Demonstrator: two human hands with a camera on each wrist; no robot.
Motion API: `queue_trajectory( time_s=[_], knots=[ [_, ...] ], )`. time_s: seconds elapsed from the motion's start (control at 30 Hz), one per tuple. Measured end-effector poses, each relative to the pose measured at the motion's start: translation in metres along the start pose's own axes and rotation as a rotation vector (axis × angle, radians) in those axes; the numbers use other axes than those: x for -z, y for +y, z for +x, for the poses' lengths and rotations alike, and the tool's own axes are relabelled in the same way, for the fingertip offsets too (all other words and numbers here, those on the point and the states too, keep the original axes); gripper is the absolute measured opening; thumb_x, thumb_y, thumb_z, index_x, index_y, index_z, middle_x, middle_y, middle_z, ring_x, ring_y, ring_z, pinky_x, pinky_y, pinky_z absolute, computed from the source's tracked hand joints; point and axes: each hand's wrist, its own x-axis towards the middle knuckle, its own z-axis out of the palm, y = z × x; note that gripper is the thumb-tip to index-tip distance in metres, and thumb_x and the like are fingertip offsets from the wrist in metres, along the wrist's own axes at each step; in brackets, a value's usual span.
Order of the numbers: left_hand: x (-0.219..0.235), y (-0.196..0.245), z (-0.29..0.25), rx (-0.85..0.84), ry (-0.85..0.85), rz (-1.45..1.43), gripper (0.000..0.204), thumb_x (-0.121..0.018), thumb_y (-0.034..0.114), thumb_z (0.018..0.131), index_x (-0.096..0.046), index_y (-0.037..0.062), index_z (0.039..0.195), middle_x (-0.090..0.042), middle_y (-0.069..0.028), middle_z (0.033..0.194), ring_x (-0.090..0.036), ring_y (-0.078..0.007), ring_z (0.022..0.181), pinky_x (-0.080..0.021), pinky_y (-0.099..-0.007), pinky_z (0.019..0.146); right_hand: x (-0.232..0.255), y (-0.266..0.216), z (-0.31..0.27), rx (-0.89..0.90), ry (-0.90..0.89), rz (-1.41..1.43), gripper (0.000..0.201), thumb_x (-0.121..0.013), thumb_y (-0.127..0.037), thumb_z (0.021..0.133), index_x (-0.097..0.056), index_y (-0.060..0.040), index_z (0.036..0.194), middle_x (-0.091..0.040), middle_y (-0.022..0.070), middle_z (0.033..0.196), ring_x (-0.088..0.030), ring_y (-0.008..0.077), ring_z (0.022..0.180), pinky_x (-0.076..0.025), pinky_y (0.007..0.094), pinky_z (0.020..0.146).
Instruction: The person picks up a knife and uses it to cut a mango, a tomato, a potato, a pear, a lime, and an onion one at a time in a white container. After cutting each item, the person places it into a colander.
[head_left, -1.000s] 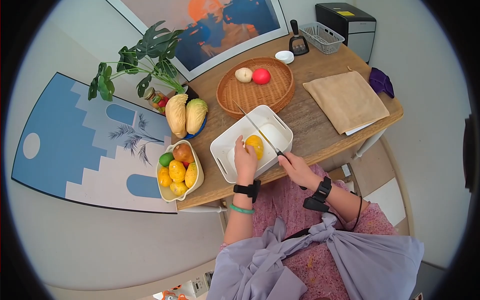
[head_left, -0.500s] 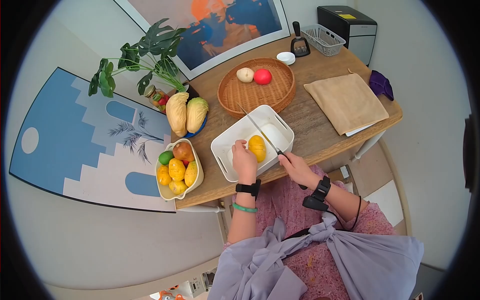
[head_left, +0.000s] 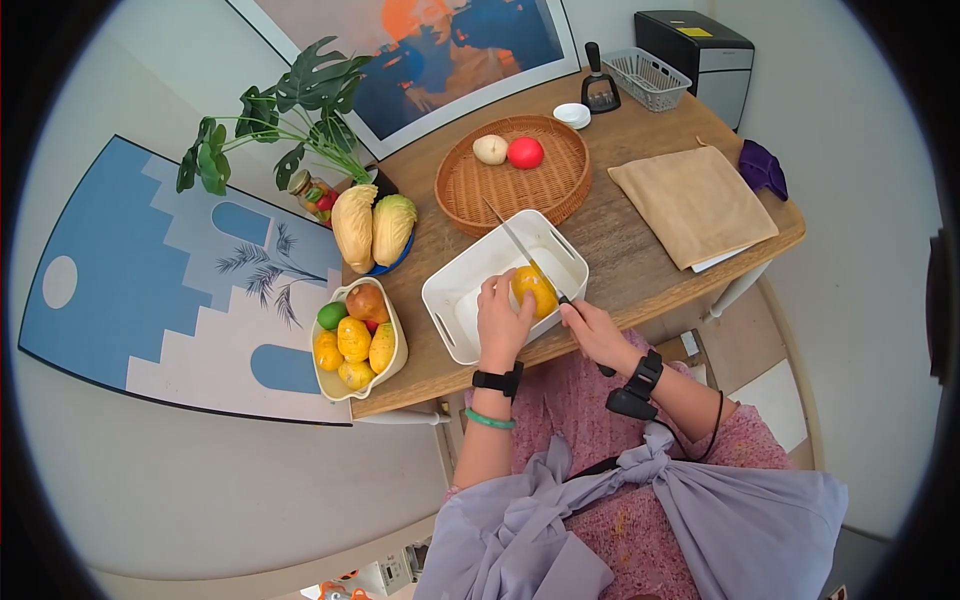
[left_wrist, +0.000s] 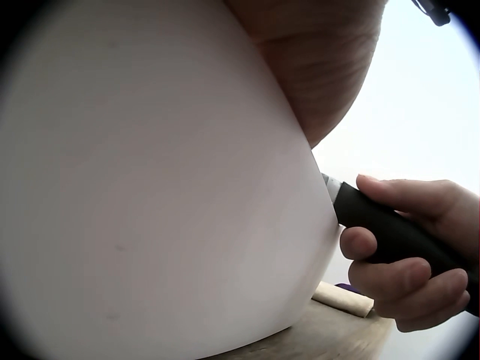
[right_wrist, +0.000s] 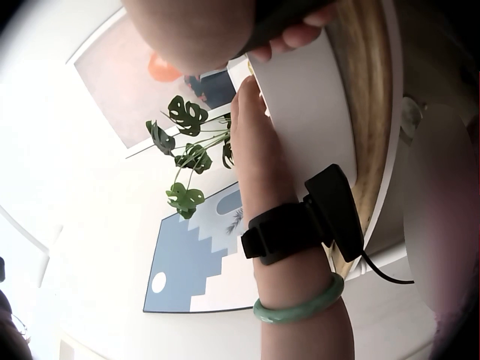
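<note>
In the head view a round yellow fruit (head_left: 537, 287) sits inside a white plastic box (head_left: 458, 293) at the table's front edge. My left hand (head_left: 503, 320) holds it from the left, fingers and thumb curled against its side. With my right hand (head_left: 597, 337) I grip the black handle of a knife (head_left: 515, 240). Its long blade slants over the box, passing along the fruit's right side, tip toward the back. The left wrist view shows the right hand's fingers wrapped round the knife handle (left_wrist: 390, 229), while the box wall hides the fruit.
Left of the box stands a cream basket (head_left: 402, 365) of yellow, green and brown produce. Behind it are cabbages (head_left: 372, 230) on a blue plate. A round wicker tray (head_left: 480, 190) carries two round items. A beige cloth bag (head_left: 690, 205) lies right.
The yellow fruit has turned and shifted slightly right, toward the blade. My left hand has moved right and closed around it. The knife stays in my right hand, its blade slightly shifted.
</note>
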Motion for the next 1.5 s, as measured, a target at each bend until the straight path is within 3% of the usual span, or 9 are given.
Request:
queue_trajectory(
  time_s=[0.23,0.43,0.93,1.5],
  knots=[
    [-0.003,-0.006,-0.001,0.172,-0.038,-0.048,0.042,-0.06,0.023,0.087,-0.054,0.0002,0.122,-0.053,-0.0214,0.119,-0.055,-0.0387,0.108,-0.047,-0.0423,0.09,0.005,-0.009,-0.002,0.03,0.034,-0.028,0.042,-0.046,-0.034,0.1,-0.054,0.0059,0.09,-0.061,0.0264,0.08,-0.06,0.0423,0.077,-0.046,0.0429,0.069],
    [-0.003,-0.004,-0.002,0.208,-0.052,-0.035,0.041,-0.059,0.021,0.087,-0.053,0.0,0.122,-0.054,-0.0215,0.119,-0.057,-0.0391,0.104,-0.049,-0.043,0.087,0.004,-0.009,-0.001,0.041,0.059,-0.052,0.041,-0.045,-0.034,0.1,-0.053,0.0054,0.088,-0.06,0.0283,0.079,-0.059,0.0461,0.079,-0.046,0.0448,0.068],
    [-0.003,-0.005,-0.001,0.222,-0.003,-0.05,0.036,-0.052,0.006,0.083,-0.048,0.0005,0.119,-0.056,-0.0234,0.115,-0.058,-0.0393,0.102,-0.049,-0.0447,0.084,0.008,-0.009,-0.004,0.048,0.036,-0.108,0.042,-0.044,-0.035,0.1,-0.054,0.0048,0.09,-0.06,0.0263,0.078,-0.06,0.0425,0.075,-0.046,0.0438,0.068],
    [-0.003,-0.003,-0.002,0.224,0.0,-0.048,0.039,-0.055,0.007,0.082,-0.048,0.0002,0.119,-0.056,-0.0246,0.114,-0.057,-0.0408,0.102,-0.048,-0.0455,0.084,0.007,-0.006,-0.002,0.071,0.096,-0.074,0.038,-0.046,-0.032,0.1,-0.055,0.0041,0.093,-0.061,0.0263,0.08,-0.061,0.0434,0.079,-0.047,0.043,0.069]
  ],
)
